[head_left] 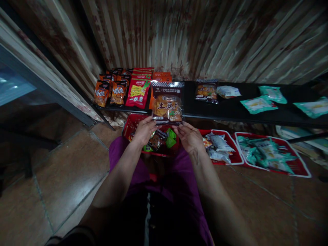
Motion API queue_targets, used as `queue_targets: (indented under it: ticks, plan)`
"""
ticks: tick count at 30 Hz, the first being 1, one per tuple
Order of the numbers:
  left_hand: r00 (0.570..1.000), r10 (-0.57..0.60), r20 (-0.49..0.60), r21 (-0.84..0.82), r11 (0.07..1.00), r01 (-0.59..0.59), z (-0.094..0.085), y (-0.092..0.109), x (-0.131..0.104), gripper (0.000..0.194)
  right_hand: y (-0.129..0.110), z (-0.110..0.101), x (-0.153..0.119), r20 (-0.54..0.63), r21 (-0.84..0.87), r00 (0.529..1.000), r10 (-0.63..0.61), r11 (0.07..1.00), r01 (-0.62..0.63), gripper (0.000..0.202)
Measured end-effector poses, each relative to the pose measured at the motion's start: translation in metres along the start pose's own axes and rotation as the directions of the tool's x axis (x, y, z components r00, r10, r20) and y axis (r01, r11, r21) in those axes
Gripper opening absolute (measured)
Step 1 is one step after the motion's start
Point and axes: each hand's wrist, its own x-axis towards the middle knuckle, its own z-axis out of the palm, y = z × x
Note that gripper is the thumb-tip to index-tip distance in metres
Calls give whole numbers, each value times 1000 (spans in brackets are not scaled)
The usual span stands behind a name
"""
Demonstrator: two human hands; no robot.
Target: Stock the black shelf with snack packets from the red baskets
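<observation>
Between my two hands a dark brown bag of potato chips (167,104) is held upright by its bottom corners, its printed front facing me. My left hand (145,131) pinches the lower left corner, and my right hand (189,136) grips the lower right. Behind the bag, partly hidden, are an orange packet (162,76) and red snack bags (138,89) on the black shelf (225,111). A similar brown bag (206,91) lies further right on that shelf. Below my hands is a red basket (130,120) with several packets and a green bag (171,137) inside.
Small orange-and-black snack packets (101,93) stand at the shelf's left end. A white packet (228,91) and teal packets (259,104) lie to the right. On the tiled floor are a basket of silvery packets (239,155) and one of teal packets (304,169). A curtain (179,37) hangs behind.
</observation>
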Motion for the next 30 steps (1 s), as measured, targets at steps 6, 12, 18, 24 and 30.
queue_targets:
  ticks: [6, 12, 18, 24, 30]
  plan:
    - [999, 22, 23, -26, 999, -21, 5, -1, -4, 18, -1, -1, -2, -35, 11, 999, -5, 1000, 5, 16]
    - [997, 6, -83, 10, 1000, -6, 14, -6, -3, 10, -2, -4, -4, -39, 34, 999, 1, 999, 0, 18]
    - [991, 9, -136, 0, 1000, -9, 18, -16, -1, 9, -2, -9, -6, -75, 47, 997, -13, 999, 17, 20]
    - [990, 8, -139, 11, 1000, -6, 17, -22, 3, 11, 1, -14, -8, -102, 55, 994, -46, 997, 51, 23]
    - [985, 36, -166, 143, 990, -12, 16, -25, 9, 14, -2, -12, -16, -137, 33, 983, -120, 992, 126, 22]
